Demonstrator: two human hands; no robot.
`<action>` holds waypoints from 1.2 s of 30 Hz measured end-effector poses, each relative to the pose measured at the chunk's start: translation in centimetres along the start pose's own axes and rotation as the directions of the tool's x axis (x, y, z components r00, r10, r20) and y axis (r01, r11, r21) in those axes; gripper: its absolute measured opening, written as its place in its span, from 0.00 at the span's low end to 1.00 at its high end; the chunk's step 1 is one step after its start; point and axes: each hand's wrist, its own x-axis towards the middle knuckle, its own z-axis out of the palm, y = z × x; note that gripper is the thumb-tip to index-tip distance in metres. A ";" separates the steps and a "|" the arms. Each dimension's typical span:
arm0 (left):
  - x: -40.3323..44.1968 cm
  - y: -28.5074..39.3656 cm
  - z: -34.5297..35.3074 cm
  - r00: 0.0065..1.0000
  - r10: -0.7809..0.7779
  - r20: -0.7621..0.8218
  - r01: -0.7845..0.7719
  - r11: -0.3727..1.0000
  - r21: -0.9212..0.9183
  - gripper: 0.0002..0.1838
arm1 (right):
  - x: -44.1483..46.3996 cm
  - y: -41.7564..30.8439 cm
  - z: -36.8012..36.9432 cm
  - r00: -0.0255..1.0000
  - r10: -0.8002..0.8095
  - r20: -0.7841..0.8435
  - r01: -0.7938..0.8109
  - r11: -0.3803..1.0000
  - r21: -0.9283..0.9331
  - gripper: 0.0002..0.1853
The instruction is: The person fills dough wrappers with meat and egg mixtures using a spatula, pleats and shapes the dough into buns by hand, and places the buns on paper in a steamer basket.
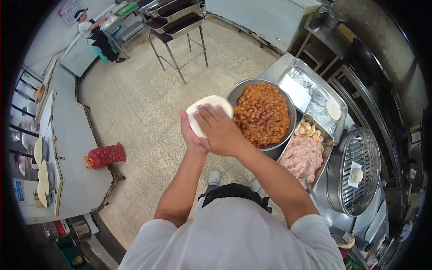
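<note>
A flat white round of dough [198, 110] lies on my left hand [189, 135], which supports it from below with the thumb showing at the left edge. My right hand [221, 130] rests flat on top of the dough, fingers stretched out. Just right of the hands is a large metal bowl [231, 95] of orange-brown chunky filling [265, 110]. Beyond it, a metal container [330, 146] holds pink minced meat [302, 155] and pieces of egg [308, 130].
A floured tray [315, 76] bears white paper squares [294, 92] and a dough round [333, 109]. A round steamer [337, 180] holds one small bun [357, 175]. A red net sack [105, 155] sits on the floor at left. Another person [94, 33] works at the far counter.
</note>
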 end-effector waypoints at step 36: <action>-10.7 -5.4 -3.2 0.815 -0.566 -0.126 0.580 0.794 0.185 0.43 | -34.3 -0.2 -13.7 0.612 0.773 -0.168 -0.638 0.357 -0.682 0.08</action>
